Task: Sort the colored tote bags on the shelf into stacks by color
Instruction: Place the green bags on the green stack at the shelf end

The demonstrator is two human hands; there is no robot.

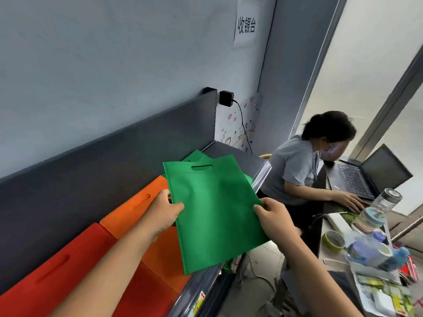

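Green tote bag (215,213) | pinched by left hand (163,213) and right hand (274,219) | above green stack (195,156); orange stack (137,207), red stack (57,266) laid; nearly sorted

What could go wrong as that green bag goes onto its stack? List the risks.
1. The held green bag is pinched only at its side edges by the left hand and right hand; it could sag or slip.
2. The green stack lies askew near the shelf edge, so a careless drop might push bags off.
3. It overlaps the orange bags; set down short, the colors would mix.
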